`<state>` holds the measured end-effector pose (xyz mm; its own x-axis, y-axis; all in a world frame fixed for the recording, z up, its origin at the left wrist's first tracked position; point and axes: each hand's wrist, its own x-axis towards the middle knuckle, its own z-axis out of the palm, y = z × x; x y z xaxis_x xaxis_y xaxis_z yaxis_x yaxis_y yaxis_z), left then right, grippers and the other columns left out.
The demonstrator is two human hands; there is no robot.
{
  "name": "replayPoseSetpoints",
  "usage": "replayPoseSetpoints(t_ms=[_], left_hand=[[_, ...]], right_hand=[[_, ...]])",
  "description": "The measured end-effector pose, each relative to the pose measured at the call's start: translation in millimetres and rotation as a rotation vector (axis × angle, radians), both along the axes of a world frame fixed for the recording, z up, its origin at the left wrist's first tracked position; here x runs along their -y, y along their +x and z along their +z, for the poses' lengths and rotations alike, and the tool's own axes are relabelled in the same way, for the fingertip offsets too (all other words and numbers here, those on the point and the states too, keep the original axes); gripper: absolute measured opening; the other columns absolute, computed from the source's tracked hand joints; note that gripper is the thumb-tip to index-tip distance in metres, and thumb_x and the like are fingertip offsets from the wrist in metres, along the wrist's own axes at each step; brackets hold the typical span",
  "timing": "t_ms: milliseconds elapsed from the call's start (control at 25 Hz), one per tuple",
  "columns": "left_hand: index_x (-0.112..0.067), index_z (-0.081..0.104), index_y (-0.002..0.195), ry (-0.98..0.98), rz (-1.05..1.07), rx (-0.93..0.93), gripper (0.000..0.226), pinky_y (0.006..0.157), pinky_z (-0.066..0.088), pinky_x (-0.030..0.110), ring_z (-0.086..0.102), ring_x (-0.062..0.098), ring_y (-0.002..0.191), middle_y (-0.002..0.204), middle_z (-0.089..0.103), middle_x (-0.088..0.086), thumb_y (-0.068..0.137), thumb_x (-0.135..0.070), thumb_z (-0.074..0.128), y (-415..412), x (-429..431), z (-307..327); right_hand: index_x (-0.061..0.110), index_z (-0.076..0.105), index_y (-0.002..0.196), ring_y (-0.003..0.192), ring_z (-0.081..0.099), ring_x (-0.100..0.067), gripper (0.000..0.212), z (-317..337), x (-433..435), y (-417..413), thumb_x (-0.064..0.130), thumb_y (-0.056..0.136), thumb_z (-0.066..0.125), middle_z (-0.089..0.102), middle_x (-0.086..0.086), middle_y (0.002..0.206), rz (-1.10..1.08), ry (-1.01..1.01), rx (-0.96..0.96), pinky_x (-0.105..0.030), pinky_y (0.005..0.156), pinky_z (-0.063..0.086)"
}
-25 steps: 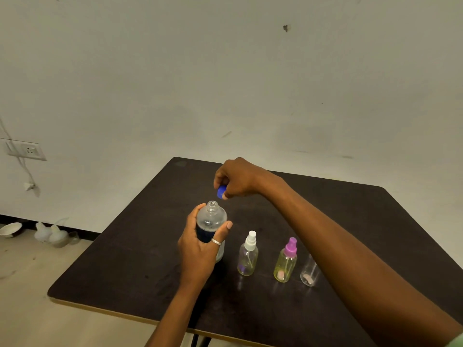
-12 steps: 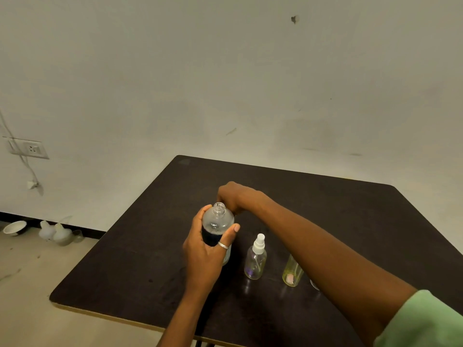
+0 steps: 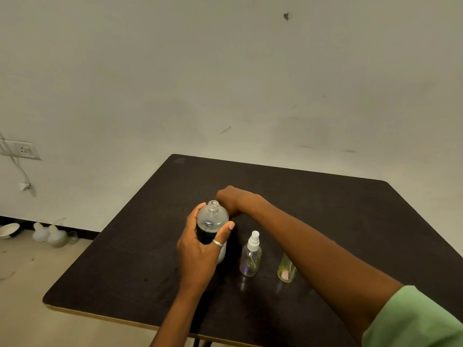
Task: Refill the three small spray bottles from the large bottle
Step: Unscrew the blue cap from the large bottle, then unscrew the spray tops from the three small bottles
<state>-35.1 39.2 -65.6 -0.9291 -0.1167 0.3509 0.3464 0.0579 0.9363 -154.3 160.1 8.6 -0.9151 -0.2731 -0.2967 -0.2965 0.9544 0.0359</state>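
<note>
Pouring is not yet begun: the left hand [image 3: 200, 249] grip wraps the uncapped large bottle [image 3: 213, 219], upright beside the white-capped spray bottle [image 3: 250, 256] on the table [image 3: 325, 209]; the right hand [image 3: 238, 200] grip, curled behind it, cannot be read; next, probably unscrew that sprayer.

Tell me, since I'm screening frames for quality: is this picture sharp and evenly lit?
Head view: dim, even light, no glare; large bottle and left hand sharp; faint reflections on the table below the white-capped spray bottle; wall socket leans from wide-angle distortion.

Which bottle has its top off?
The large bottle in the left hand: its threaded neck is bare. The clear small bottle wears a white sprayer; the arm hides the yellowish bottle's top.
</note>
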Motion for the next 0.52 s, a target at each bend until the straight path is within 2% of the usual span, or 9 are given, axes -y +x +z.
replayPoseSetpoints(t_ms=[120, 280, 320, 400, 520], left_hand=[[-0.04, 0.049, 0.135, -0.008, 0.0, 0.018, 0.072, 0.096, 0.047, 0.02, 0.055, -0.003, 0.119, 0.127, 0.059, -0.023, 0.071, -0.05, 0.081, 0, 2, 1], [-0.048, 0.04, 0.139, -0.021, -0.029, 0.086, 0.085, 0.094, 0.038, 0.013, 0.045, -0.021, 0.116, 0.128, 0.05, -0.038, 0.064, -0.062, 0.077, 2, 4, 7], [-0.047, 0.035, 0.143, -0.03, -0.043, 0.101, 0.093, 0.098, 0.037, 0.016, 0.043, -0.02, 0.119, 0.134, 0.047, -0.036, 0.063, -0.064, 0.077, 3, 4, 9], [-0.041, 0.023, 0.151, -0.06, -0.065, 0.14, 0.107, 0.108, 0.034, 0.028, 0.036, -0.004, 0.133, 0.15, 0.037, -0.022, 0.061, -0.066, 0.076, 6, 3, 11], [-0.035, 0.018, 0.154, -0.095, -0.003, 0.182, 0.112, 0.116, 0.029, 0.042, 0.026, 0.015, 0.146, 0.16, 0.026, -0.009, 0.062, -0.072, 0.069, 19, 3, 19]], right_hand=[[0.016, 0.066, 0.118, 0.095, 0.065, -0.022, 0.044, 25, -9, 9, 0.008, 0.076, 0.076, 0.069, -0.006, 0.106, -0.018, -0.05, -0.016, -0.032, 0.082, 0.054], [0.018, 0.065, 0.121, 0.098, 0.062, -0.017, 0.049, 63, -25, 28, 0.011, 0.075, 0.078, 0.067, -0.001, 0.113, 0.0, -0.069, -0.102, -0.029, 0.087, 0.049], [0.018, 0.065, 0.121, 0.099, 0.061, -0.017, 0.049, 72, -28, 35, 0.011, 0.075, 0.078, 0.067, -0.001, 0.113, -0.001, -0.089, -0.123, -0.028, 0.087, 0.048], [0.018, 0.065, 0.121, 0.101, 0.061, -0.017, 0.048, 86, -34, 51, 0.008, 0.075, 0.077, 0.067, -0.002, 0.113, -0.011, -0.144, -0.155, -0.028, 0.088, 0.049], [0.017, 0.066, 0.12, 0.1, 0.063, -0.016, 0.046, 100, -41, 79, 0.007, 0.076, 0.075, 0.069, -0.002, 0.109, -0.016, -0.229, -0.19, -0.028, 0.088, 0.049]])
